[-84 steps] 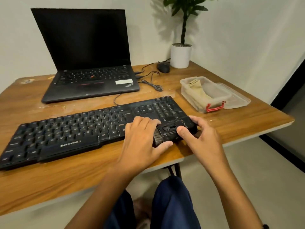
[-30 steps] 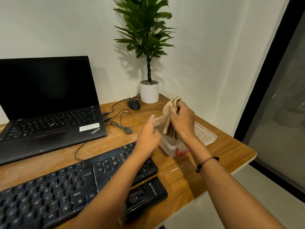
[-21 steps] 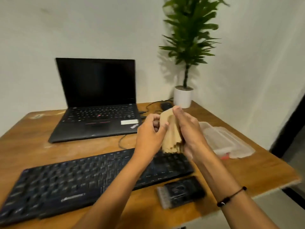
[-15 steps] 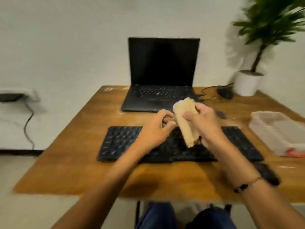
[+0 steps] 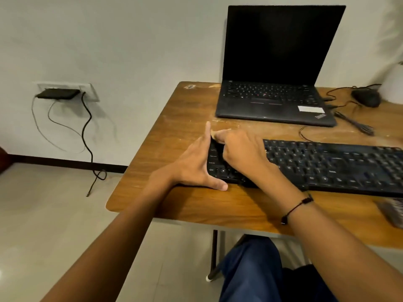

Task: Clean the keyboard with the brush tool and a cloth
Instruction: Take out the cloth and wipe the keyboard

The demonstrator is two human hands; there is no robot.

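Fingers of the left hand [image 5: 195,168] lie straight, bracing the keyboard [image 5: 327,164] end, while the right hand [image 5: 241,152] presses a mostly hidden cloth [image 5: 214,133] there, its grip unclear.

The table [image 5: 187,205] was wood-grained brown with a low sheen, its far part scuffed pale and rough near the laptop [image 5: 272,105], whose casing looked matt black, the screen darker and glossier. The keyboard [image 5: 333,164] was matt black plastic. A sliver of tan cloth [image 5: 214,134] showed, soft-looking. The floor [image 5: 43,225] looked smooth and faintly glossy.
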